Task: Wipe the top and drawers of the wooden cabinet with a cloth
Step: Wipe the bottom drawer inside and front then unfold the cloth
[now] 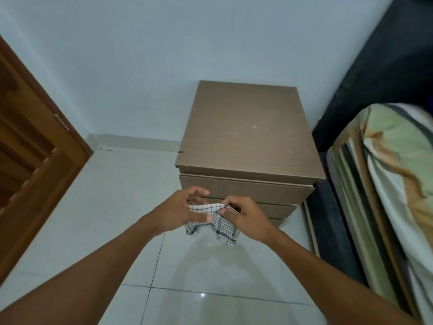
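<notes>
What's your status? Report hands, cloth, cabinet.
Left hand, right hand both grip checked white cloth. Brown wooden cabinet untouched, top bare. Nothing obstructing.

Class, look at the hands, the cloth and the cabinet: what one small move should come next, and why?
Probably bunch the checked cloth into one hand and lift it onto the cabinet top. Both the left hand and right hand pinch it in the air in front of the drawers, touching nothing, and the top shows pale specks.
</notes>
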